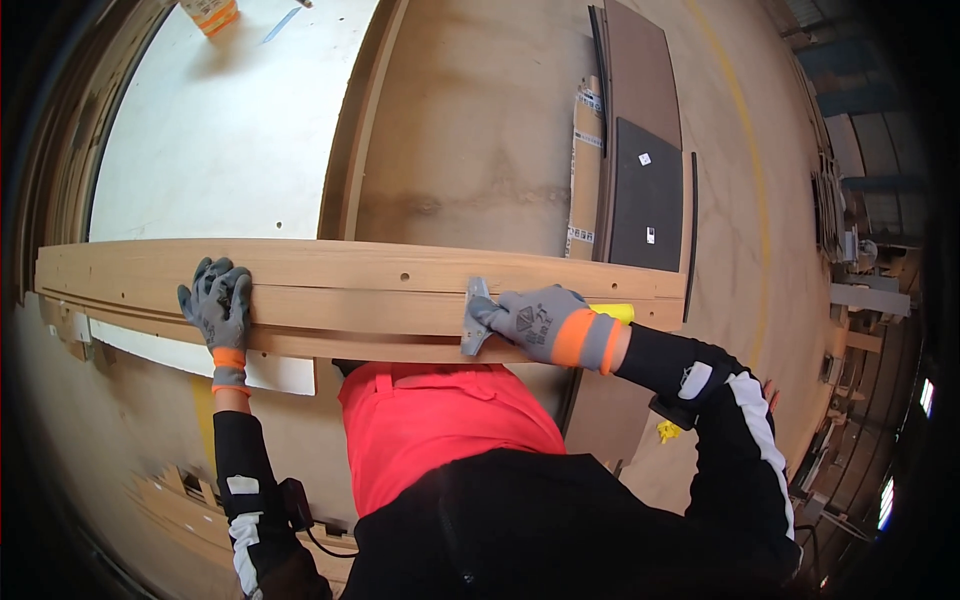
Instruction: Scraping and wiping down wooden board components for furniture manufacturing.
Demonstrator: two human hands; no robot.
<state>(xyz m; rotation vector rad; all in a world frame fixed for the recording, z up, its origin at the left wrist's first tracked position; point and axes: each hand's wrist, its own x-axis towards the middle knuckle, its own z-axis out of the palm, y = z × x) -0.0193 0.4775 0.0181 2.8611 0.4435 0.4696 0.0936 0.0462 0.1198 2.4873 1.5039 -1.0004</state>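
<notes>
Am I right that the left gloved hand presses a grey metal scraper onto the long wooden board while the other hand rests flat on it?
Not quite: the head view shows the right hand holding the grey scraper on the long wooden board; the left hand rests flat.

White worktable (215,130): long wooden panels (350,295) lying across near edge; small orange-white box (212,14) at far end.

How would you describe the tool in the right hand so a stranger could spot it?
Find the long wooden board lying across the person's front. Near its right half, the gloved right hand presses a small flat scraper onto it. It is the only grey metal piece on the wood.
</notes>
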